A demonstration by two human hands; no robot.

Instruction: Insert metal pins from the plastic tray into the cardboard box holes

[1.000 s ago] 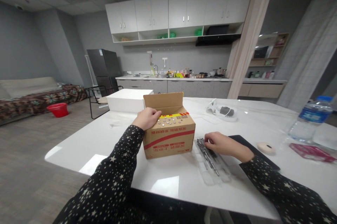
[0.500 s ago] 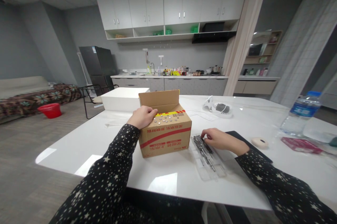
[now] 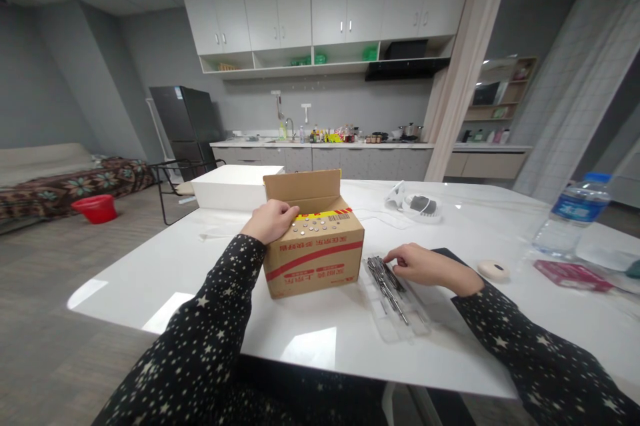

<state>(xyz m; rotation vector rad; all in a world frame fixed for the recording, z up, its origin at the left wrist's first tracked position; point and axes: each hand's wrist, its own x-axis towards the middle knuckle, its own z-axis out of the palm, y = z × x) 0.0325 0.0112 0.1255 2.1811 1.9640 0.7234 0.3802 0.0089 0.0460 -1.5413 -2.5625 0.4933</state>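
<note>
A brown cardboard box [image 3: 315,256] with red print stands on the white table, its back flap raised. My left hand [image 3: 270,221] is closed on the box's left upper edge, thumb lying along the top; the other fingers are partly hidden. Several small silvery discs [image 3: 311,225] lie on the box top beside yellow tape. Right of the box, a clear plastic tray [image 3: 387,329] holds a pile of thin metal rods [image 3: 389,286]. Over the tray's far right side is my right hand [image 3: 413,263], index finger stretched to the rods and thumb apart from it; no held thing shows.
Behind my right wrist lies a dark flat object [image 3: 447,256], with a pale rounded item [image 3: 493,271] beside it. Farther right are a water bottle [image 3: 573,216] and a pink packet [image 3: 573,276]. A white box [image 3: 233,186] and a white corded device [image 3: 417,207] sit farther back.
My right hand has shifted slightly right, and its index finger is straighter. My left hand, the box and the discs look unchanged.
</note>
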